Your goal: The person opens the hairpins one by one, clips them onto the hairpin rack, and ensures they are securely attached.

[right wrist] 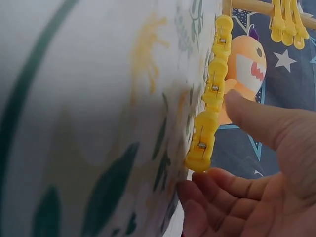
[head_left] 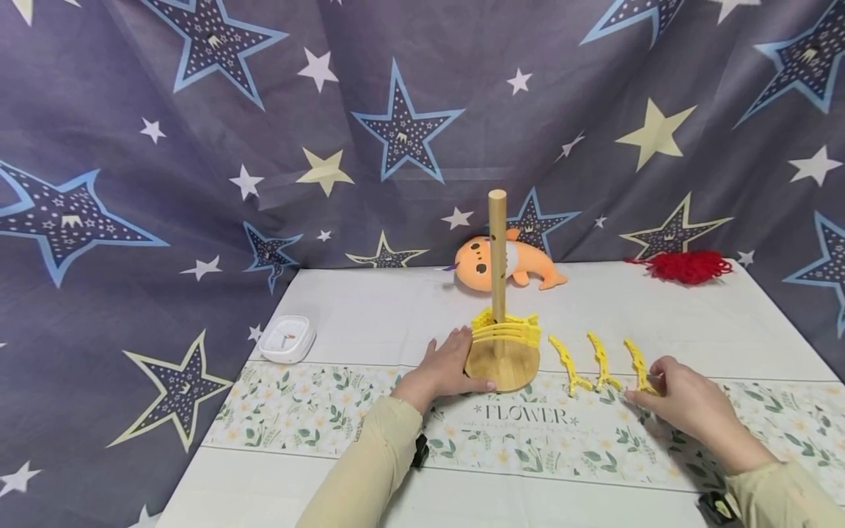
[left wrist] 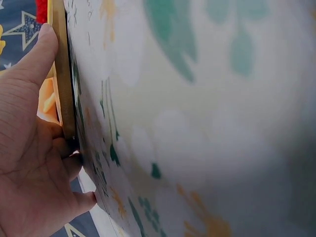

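A round wooden base (head_left: 518, 370) carries an upright wooden post (head_left: 498, 249). Several yellow hair clips (head_left: 511, 334) cluster round the post's lower part. My left hand (head_left: 449, 367) grips the base's left edge, its thumb at the front and fingers curled against the side; the left wrist view shows this hand (left wrist: 29, 123) along the base edge (left wrist: 64, 74). To the right of the base, three more yellow clips (head_left: 601, 359) lie in a row. My right hand (head_left: 693, 403) is at the rightmost clip (right wrist: 202, 143), thumb and fingers spread apart around its near end, where a small spring shows.
An orange plush shark (head_left: 538, 264) lies behind the post. Red yarn (head_left: 689, 267) sits at the back right, and a white clock (head_left: 287, 339) at the left. A floral runner (head_left: 297, 411) crosses the white table, with a star-patterned curtain (head_left: 409, 220) behind.
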Available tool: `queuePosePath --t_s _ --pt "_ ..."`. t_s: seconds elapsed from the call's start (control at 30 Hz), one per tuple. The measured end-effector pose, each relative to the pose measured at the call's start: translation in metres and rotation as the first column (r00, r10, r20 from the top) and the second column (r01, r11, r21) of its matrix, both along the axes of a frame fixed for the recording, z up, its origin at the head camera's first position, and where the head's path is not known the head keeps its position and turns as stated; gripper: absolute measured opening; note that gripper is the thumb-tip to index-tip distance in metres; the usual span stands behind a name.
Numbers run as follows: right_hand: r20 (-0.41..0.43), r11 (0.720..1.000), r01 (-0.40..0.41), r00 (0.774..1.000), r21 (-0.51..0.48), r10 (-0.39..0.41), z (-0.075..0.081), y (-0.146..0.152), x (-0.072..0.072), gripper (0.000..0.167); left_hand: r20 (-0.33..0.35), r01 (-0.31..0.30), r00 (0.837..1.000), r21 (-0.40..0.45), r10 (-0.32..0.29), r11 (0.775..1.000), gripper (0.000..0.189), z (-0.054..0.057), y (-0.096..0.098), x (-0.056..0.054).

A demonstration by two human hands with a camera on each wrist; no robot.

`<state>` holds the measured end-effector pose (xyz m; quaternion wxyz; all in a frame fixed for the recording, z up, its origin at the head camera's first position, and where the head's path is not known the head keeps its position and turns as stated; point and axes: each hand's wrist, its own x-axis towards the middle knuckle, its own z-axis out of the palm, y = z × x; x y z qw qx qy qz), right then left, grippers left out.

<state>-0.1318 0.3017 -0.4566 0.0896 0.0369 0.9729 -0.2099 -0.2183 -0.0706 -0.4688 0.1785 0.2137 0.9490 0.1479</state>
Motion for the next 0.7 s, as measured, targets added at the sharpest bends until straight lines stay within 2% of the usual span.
queuePosePath --t_s 0.23,0.43,0.7 --pt "0.055 1.0 -0.007 0.998 0.021 0.005 -0.004 -0.0013 0.0001 0.071 0.012 0.003 1.0 -0.001 -0.003 1.0 0.114 0.0012 -0.0007 0.0007" --pt "0.053 1.0 -0.009 0.999 0.025 0.008 -0.005 -0.0023 0.0 0.066 0.013 0.006 1.0 -0.007 -0.006 1.0 0.114 0.0005 -0.0005 0.0007" --pt "0.036 0.999 -0.029 0.999 0.035 0.028 -0.0065 -0.0032 -0.0004 0.051 0.014 0.004 1.0 -0.004 -0.004 1.0 0.115 0.0012 -0.0012 0.0004"
